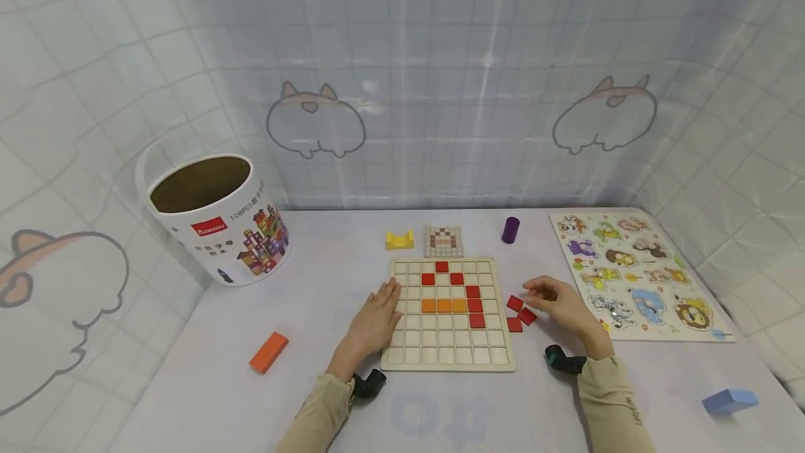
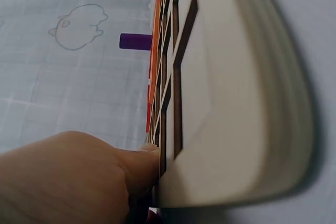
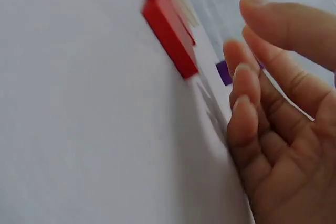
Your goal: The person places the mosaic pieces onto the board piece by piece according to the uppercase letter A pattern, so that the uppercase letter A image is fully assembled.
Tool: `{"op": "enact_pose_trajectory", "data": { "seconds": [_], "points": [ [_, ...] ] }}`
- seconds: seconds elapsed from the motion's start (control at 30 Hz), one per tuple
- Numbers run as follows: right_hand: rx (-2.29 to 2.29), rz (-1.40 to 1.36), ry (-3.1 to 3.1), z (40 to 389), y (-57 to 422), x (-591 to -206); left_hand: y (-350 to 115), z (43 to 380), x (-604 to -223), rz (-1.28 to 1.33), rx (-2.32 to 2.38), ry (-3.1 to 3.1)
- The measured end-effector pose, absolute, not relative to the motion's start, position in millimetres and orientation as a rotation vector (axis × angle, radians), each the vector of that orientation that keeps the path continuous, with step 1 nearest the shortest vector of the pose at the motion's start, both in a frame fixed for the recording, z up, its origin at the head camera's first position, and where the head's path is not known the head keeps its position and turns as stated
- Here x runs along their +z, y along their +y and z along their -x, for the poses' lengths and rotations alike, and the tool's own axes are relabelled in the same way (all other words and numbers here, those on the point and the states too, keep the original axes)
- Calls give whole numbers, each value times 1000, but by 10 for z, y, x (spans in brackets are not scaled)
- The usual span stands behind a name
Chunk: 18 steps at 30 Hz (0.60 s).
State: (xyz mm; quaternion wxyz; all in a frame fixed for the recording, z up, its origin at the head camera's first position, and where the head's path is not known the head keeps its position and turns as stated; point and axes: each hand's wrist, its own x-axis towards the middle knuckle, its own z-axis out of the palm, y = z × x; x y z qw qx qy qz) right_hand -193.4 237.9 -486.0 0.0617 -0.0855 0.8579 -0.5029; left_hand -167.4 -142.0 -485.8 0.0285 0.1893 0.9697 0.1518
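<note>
A wooden grid board (image 1: 448, 356) lies flat on the table, with red tiles (image 1: 477, 320) and a row of orange tiles (image 1: 444, 305) in its cells. My left hand (image 1: 373, 319) rests on the board's left edge, its fingers extended. Off the board's right side lie three loose red tiles (image 1: 515, 325). My right hand (image 1: 562, 306) hovers just right of them with loosely bent fingers; in the right wrist view nothing sits between thumb and fingertips. A small pattern card (image 1: 443, 242) lies behind the board.
A white bucket (image 1: 210, 229) stands at the back left. Behind the board are a yellow block (image 1: 399, 240) and a purple cylinder (image 1: 511, 230). An animal puzzle board (image 1: 641, 275) lies to the right. An orange block (image 1: 269, 353) and a blue block (image 1: 729, 401) lie nearer the sides.
</note>
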Motion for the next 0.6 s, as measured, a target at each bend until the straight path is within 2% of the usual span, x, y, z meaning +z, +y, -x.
{"op": "enact_pose_trajectory", "data": {
  "seconds": [0.17, 0.6],
  "points": [
    [-1565, 273, 2566, 1945, 2435, -4934, -1430, 1682, -4881, -595, 469, 3003],
    [-1354, 260, 2754, 1960, 2220, -4928, -1426, 1684, -4901, -568, 479, 2989]
  ]
}}
